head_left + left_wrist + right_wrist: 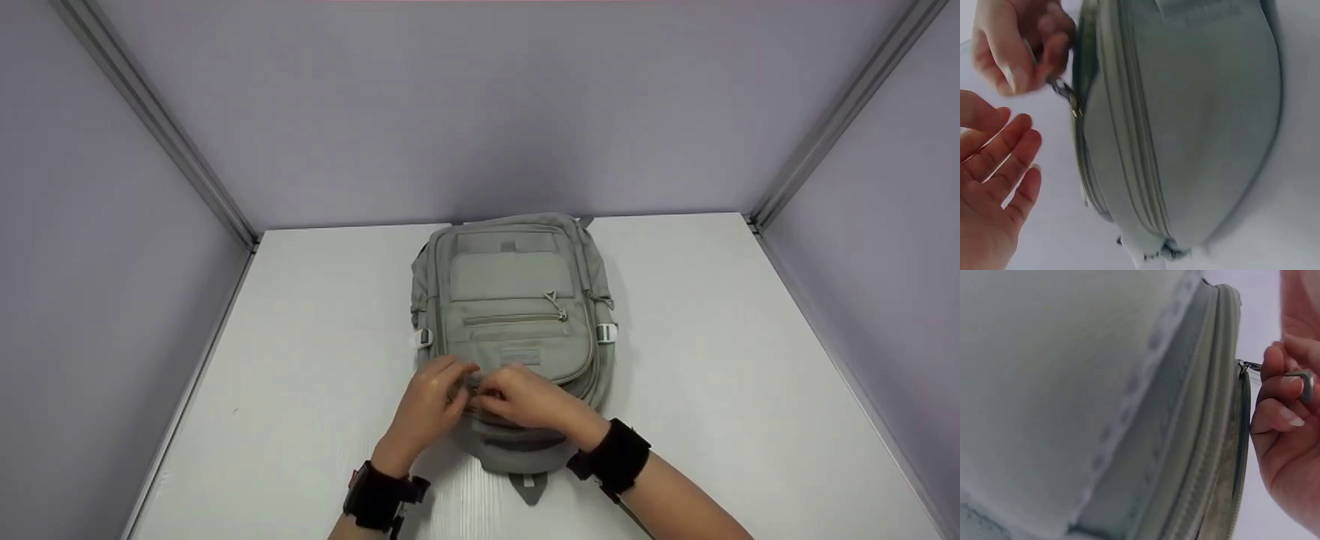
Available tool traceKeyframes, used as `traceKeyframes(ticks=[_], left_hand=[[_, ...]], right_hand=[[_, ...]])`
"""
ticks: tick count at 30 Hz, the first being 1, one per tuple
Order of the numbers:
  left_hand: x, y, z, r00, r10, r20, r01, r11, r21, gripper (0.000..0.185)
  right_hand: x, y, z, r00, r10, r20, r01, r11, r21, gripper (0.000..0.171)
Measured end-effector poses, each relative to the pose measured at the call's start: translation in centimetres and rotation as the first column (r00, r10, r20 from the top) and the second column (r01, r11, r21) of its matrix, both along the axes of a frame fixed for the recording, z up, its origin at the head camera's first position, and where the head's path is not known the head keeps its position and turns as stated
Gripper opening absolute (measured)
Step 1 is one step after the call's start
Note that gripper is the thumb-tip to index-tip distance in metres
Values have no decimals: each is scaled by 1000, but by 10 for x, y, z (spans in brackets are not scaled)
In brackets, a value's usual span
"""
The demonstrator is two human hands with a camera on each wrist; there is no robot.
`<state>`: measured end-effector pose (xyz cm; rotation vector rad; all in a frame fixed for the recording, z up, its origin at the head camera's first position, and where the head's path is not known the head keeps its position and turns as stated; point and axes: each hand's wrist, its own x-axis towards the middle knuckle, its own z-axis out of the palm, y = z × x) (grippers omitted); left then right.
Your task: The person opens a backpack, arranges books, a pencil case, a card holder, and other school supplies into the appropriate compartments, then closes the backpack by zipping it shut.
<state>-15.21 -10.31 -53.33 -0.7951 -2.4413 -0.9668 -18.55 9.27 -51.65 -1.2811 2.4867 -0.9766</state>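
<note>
A grey-green backpack (511, 277) lies flat, front face up, its lower end toward the person. My right hand (529, 397) pinches the zipper pull (1307, 385) of the front pocket between curled fingers. In the right wrist view the cord from the pull runs to the metal slider (1243, 367). Below that slider the zipper's edges are parted and some lining (1223, 492) shows. Close beside it is my left hand (431, 397), its fingers loosely bent; the left wrist view shows its palm and spread fingers (1016, 149) apart from the bag, holding nothing.
The backpack rests on a white table (322, 322) with grey panels (510, 112) behind and at both sides. White side buckles (607, 333) stick out from the bag. A corded zipper pull (555, 301) lies on its upper front pocket. Black bands (619, 454) wrap both wrists.
</note>
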Motion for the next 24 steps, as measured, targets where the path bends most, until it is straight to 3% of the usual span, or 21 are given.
traceKeyframes(ticks=[3,7,15,24], left_hand=[[-7,-9,-5,1000,-17,11,19,992,-122,28],[-13,-15,-10,999,-51,10,52,980,-193,27],[-19,-15,-14,990,-42,-137,13,980,-201,18],[-20,-14,-16,983,-30,-180,-7,979,-204,17]], right_hand=[[2,2,2,999,-37,-7,37,998,43,13],[5,3,3,994,-106,-15,107,989,97,11],[4,8,1,988,-148,-41,152,982,108,10],[4,31,3,990,-132,-39,136,986,97,12]])
